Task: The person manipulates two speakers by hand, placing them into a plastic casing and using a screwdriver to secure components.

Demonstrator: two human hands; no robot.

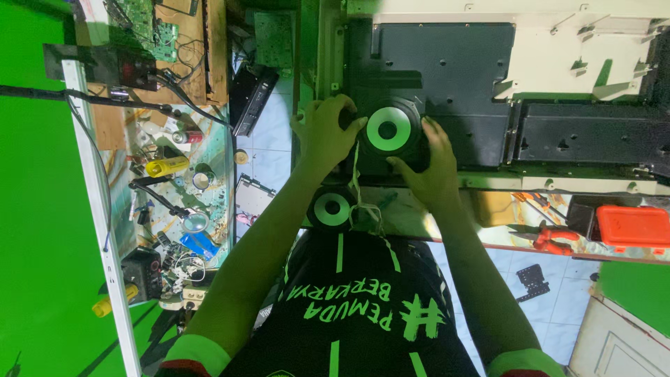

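Note:
A round black speaker (388,128) with a pale ring around its centre sits on the dark back panel (447,66) of a large flat device lying on the bench. My left hand (324,132) grips the speaker's left rim and my right hand (434,167) holds its right and lower rim. A second, smaller round speaker (332,209) lies at the bench's near edge, below the first. Thin pale wires (360,202) run down between the two speakers.
A side table (209,230) at the left is crowded with tools, a yellow canister (166,166), a magnifier (196,222) and circuit boards (150,24). Red-handled pliers (555,239) and a red box (634,227) lie on a shelf at the right. Tiled floor below.

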